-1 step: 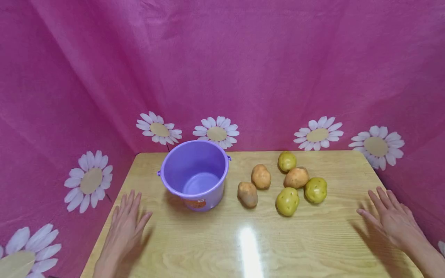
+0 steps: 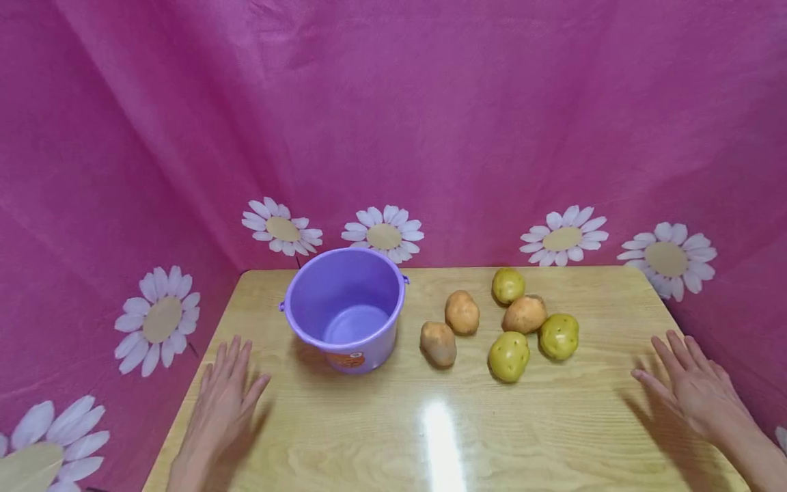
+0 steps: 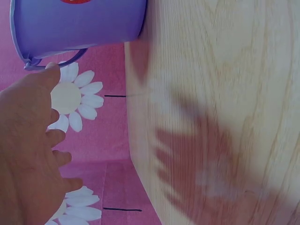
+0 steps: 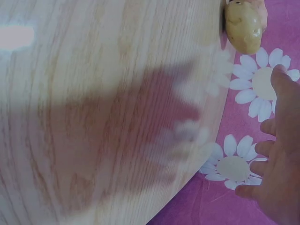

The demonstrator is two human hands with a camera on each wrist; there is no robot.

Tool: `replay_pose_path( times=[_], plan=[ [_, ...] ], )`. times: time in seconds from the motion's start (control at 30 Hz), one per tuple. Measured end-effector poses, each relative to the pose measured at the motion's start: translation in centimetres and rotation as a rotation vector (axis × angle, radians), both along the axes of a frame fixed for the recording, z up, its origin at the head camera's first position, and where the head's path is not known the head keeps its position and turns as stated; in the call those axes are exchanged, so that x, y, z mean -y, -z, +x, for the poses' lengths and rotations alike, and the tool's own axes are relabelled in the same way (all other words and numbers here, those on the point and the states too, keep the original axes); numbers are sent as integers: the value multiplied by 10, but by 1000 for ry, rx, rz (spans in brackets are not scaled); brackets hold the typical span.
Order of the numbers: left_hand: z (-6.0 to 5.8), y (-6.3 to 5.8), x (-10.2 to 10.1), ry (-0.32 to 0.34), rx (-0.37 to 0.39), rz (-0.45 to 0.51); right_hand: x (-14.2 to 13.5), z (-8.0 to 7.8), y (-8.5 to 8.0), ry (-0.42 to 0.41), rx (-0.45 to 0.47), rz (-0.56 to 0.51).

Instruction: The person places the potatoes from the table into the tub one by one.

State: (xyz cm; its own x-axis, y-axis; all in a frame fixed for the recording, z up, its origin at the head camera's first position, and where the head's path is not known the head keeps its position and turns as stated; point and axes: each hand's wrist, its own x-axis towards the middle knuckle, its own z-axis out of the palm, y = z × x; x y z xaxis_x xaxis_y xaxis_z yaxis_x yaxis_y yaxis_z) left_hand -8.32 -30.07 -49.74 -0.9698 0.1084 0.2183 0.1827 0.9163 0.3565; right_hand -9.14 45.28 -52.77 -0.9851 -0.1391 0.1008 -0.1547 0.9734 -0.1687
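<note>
My left hand [image 2: 221, 403] is held over the left side of the table, fingers straight and thumb apart, with nothing in it. A purple bucket [image 2: 381, 352] stands upright just beyond it to the right. In the left wrist view, the bucket's handle [image 3: 77, 57] hangs down its side. Over the table's right side, my right hand [image 2: 701, 393] is likewise empty with outstretched fingers. Between the bucket and that hand lie three brown potatoes [image 2: 462, 313] and three yellow-green potatoes [image 2: 559, 337]. One yellowish potato [image 4: 243, 28] shows at the top of the right wrist view.
The wooden table [image 2: 344, 437] ends at the back against a pink cloth [image 2: 430, 137] printed with white daisies. That cloth also closes in the left and right sides. A bright light reflection lies on the table's front middle.
</note>
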Motion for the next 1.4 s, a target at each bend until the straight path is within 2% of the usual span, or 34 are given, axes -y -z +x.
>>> replay_pose_path(
  times=[0.17,0.4,0.57,0.67,0.8,0.93,1.17,1.4],
  plan=[
    [-4,-1,-2,11,-3,-3,3,-1,-5,-10,-21,-24],
    [-2,-3,-1,9,-27,8,18,-7,-6,-53,-135,-131],
    [-4,-4,-11,2,-22,103,30,-10,-7,-93,-199,-251],
    [-6,-6,-23,-10,-22,198,41,-13,-11,-55,-172,-313],
    [-8,-14,-40,-45,-35,311,58,-18,-17,32,-86,-364],
    [-16,-24,-57,-58,-77,390,78,-26,-20,88,-31,-394],
    [-29,-38,-79,-20,-107,428,106,-38,-15,155,57,-419],
    [-36,-42,-88,-18,-60,414,127,-47,-11,203,85,-446]
  ],
)
